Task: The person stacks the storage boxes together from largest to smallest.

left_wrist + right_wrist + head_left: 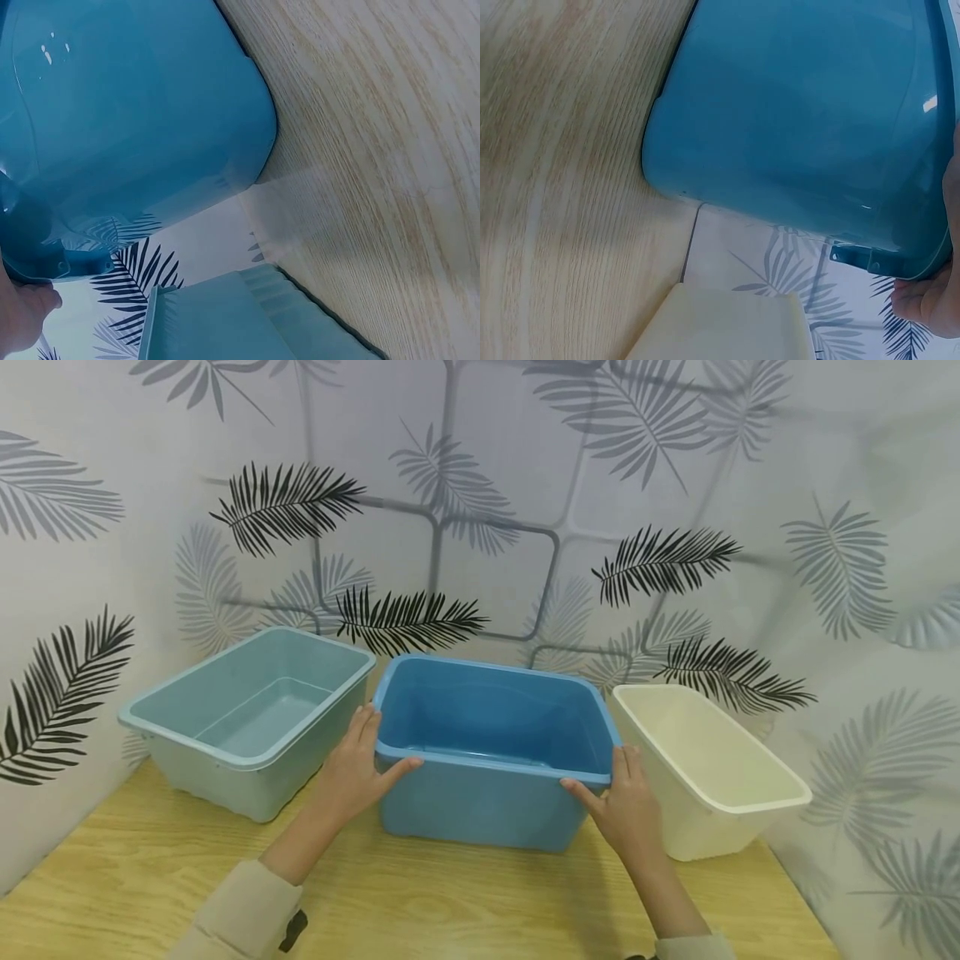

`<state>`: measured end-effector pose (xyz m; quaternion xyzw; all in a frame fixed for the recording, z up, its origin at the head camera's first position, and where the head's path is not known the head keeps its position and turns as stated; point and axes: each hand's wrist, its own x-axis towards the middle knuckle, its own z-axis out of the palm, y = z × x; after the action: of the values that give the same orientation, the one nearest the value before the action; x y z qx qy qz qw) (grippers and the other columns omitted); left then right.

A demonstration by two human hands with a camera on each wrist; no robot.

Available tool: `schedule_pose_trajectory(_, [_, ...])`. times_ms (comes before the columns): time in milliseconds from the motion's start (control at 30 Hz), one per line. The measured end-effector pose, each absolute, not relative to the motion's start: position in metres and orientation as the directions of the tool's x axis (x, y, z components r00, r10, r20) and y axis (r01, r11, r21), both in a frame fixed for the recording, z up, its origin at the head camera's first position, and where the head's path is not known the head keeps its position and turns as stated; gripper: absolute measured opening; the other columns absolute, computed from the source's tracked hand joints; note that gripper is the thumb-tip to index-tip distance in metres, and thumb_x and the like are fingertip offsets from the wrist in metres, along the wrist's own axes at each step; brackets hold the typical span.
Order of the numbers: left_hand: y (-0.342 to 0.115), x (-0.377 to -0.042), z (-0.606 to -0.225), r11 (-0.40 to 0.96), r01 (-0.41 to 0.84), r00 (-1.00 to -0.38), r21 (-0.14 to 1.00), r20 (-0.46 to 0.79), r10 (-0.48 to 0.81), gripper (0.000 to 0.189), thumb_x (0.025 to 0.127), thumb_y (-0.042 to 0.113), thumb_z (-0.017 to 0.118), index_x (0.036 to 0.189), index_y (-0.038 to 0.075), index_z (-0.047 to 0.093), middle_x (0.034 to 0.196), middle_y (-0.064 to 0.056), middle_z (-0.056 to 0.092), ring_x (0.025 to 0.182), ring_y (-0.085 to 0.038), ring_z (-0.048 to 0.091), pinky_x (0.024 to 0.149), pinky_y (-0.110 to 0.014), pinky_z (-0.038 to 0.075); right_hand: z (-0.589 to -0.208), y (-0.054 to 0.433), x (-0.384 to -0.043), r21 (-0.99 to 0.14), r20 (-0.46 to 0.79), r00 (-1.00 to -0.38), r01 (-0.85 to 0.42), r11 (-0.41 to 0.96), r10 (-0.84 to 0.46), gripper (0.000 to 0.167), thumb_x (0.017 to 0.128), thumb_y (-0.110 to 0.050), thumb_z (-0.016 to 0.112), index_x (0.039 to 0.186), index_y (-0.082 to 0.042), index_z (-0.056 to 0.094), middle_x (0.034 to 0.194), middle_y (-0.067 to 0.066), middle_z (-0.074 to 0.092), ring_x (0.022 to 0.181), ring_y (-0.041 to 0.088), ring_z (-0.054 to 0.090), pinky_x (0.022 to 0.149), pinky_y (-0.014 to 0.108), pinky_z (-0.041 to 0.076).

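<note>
A deep blue plastic storage bin (480,803) stands upright on the wooden table, and its inside looks bare. My left hand (356,778) grips its rim at the left front corner, thumb along the front edge and fingers at the side. At the right front corner my right hand (628,803) holds the rim in a mirrored way. In the left wrist view the bin's wall (142,112) fills the upper left, with fingertips (46,298) below the rim. Fingers (919,300) also show under the rim in the right wrist view.
To the left stands a pale teal bin (217,777), angled, with nothing visible inside. A cream bin (705,837) sits angled close by on the right. Behind them hangs a leaf-patterned wall covering (495,477). The wood-grain table (442,902) extends in front.
</note>
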<state>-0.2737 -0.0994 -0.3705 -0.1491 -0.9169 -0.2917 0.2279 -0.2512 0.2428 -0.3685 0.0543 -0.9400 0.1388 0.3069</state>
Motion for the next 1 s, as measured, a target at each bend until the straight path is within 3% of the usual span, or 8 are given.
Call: schedule_pose_trajectory(1000, [-0.1016, -0.2643, -0.3729, 0.782, 0.420, -0.830, 0.460, 0.544, 0.126, 0.093, 0.078, 0.056, 0.064, 0.137, -0.010, 0.035, 0.147, -0.025, 0.031, 0.137, -0.040, 0.028, 0.094, -0.057, 0.043, -0.3709, 0.2402, -0.2426, -0.201, 0.674, -0.737, -0.240, 0.950, -0.044, 0.101, 0.074, -0.071, 0.053, 0.124, 0.016, 0.046, 0.127, 0.034, 0.049, 0.112, 0.046, 0.052, 0.070, 0.054, 0.052])
